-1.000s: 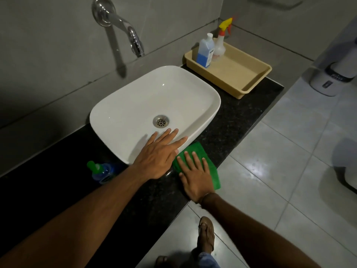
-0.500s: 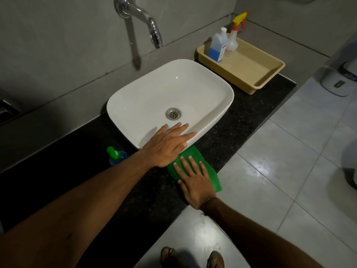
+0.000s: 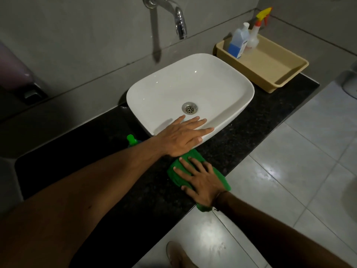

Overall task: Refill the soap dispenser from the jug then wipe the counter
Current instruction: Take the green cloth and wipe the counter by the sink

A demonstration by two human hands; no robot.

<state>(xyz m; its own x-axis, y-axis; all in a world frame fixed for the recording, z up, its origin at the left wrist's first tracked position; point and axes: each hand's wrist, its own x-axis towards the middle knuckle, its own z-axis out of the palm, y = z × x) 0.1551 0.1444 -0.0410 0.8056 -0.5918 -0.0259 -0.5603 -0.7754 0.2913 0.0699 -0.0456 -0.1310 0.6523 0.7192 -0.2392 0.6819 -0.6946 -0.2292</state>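
Note:
My right hand (image 3: 201,183) lies flat, fingers spread, pressing a green cloth (image 3: 178,168) onto the black granite counter (image 3: 139,194) near its front edge. My left hand (image 3: 183,135) rests open on the front rim of the white basin (image 3: 228,97), holding nothing. A small blue bottle with a green cap (image 3: 131,140) lies on the counter left of the basin, mostly hidden behind my left forearm. A soap dispenser (image 3: 15,74) hangs on the wall at the far left, dim and partly cut off.
A beige tray (image 3: 274,72) at the counter's right end holds a blue-liquid bottle (image 3: 237,44) and a spray bottle (image 3: 255,33). A chrome tap (image 3: 179,20) juts from the wall over the basin. Tiled floor lies right of the counter edge; my foot (image 3: 177,254) shows below.
My right hand has slid the green cloth leftward along the counter's front edge, under my left hand. My left hand stays on the basin rim. The view has shifted left.

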